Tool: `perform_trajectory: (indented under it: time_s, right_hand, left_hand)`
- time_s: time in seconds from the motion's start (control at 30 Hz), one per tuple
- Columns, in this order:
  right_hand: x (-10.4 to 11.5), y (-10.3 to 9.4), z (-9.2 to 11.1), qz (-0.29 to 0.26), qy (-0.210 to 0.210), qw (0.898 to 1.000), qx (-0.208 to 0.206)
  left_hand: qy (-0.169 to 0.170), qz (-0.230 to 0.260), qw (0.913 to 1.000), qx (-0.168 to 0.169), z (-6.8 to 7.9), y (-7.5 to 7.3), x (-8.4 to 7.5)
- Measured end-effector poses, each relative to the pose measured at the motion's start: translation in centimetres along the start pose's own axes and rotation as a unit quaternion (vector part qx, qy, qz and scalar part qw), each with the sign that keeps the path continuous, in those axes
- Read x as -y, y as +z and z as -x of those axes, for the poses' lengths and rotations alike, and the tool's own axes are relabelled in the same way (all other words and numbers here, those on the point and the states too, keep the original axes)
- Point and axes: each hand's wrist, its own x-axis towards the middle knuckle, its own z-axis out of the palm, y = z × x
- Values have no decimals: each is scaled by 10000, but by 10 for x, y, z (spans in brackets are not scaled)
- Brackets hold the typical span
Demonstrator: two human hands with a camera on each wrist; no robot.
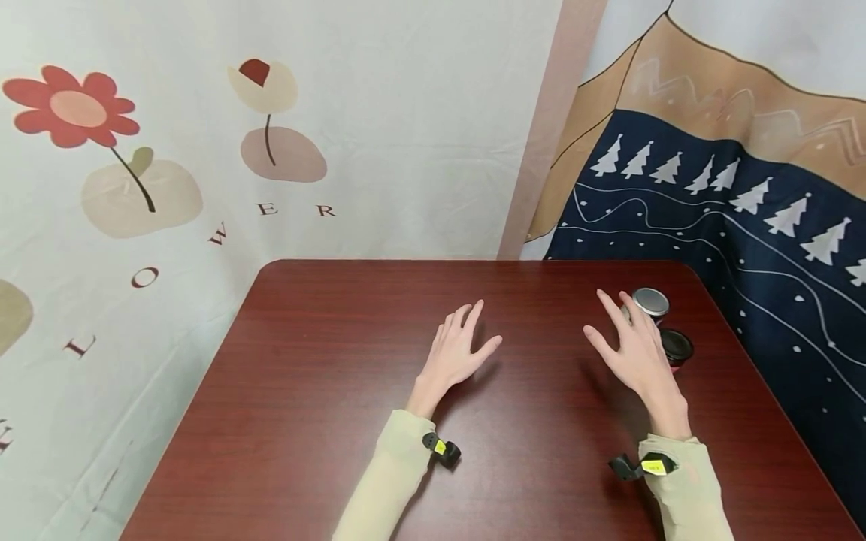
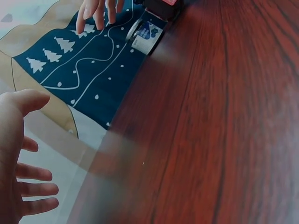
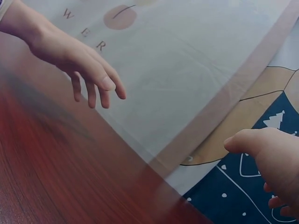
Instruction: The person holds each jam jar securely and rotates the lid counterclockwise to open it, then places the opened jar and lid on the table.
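Note:
My left hand (image 1: 452, 351) hovers over the middle of the table with fingers spread and nothing in it. Over the right part of the table my right hand (image 1: 634, 349) is also spread and holds nothing. Just beyond its fingers stands a can with a silver lid (image 1: 652, 301), partly covered by the hand in the head view. Nearer, beside the same hand, is a dark-lidded container (image 1: 676, 346) with a bit of red below the lid. In the left wrist view the silver-lidded can (image 2: 147, 37) shows a white and blue label.
The dark red wooden table (image 1: 304, 391) has a back edge against a white flower-print cloth (image 1: 419, 150). A navy cloth with white trees (image 1: 731, 225) hangs along the right side. Each sleeve carries a small black wrist camera (image 1: 443, 449).

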Motion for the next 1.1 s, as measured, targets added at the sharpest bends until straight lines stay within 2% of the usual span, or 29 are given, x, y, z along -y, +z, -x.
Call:
perform_trajectory:
  time_s: [1.1]
  right_hand:
    - [-26,-18,17,-30,466,9985,-288]
  left_hand:
    - [30,363,9990,260,-4,14,-20]
